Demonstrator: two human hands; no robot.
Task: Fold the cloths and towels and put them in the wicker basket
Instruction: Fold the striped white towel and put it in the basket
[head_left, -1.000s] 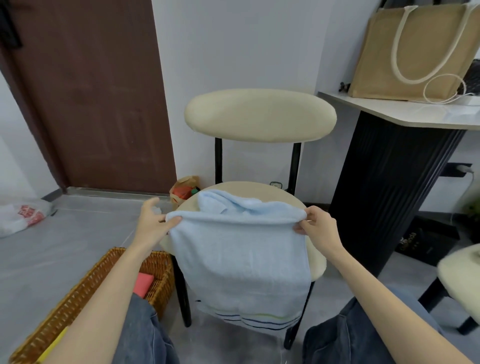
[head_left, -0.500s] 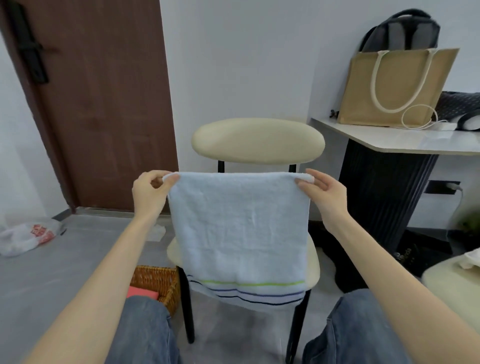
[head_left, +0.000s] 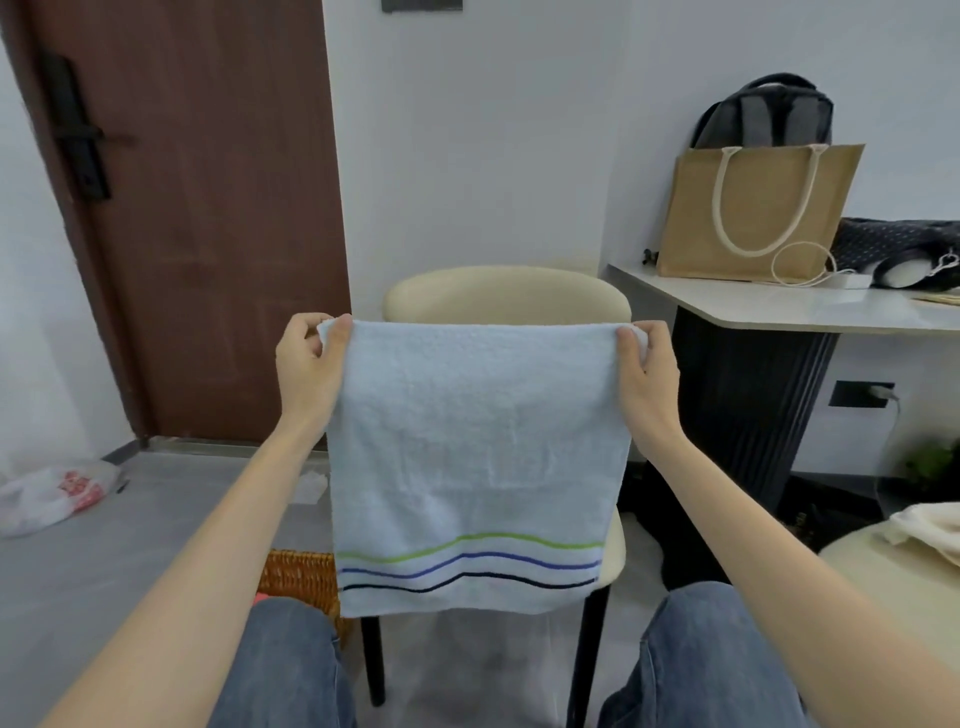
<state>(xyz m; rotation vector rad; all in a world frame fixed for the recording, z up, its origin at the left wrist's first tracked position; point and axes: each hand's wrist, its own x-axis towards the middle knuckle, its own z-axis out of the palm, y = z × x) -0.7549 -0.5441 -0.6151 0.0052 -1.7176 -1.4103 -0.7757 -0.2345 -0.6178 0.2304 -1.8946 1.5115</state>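
Fingers (head_left: 340, 335): curled, both sets pinching. Our left hand (head_left: 309, 364) and right hand (head_left: 647, 371) each grip one top corner of the towel (head_left: 472, 441), stretched taut so it hangs flat before the chair (head_left: 506, 293), we judge for squaring the next fold. Basket (head_left: 298, 574): floor, by our left knee.

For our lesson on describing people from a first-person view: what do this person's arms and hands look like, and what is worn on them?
The left forearm and right forearm are bare to the frame edge; no sleeve is visible. The left hand and right hand wear no glove, ring, watch or bracelet that can be seen. Blue denim jeans cover both knees.
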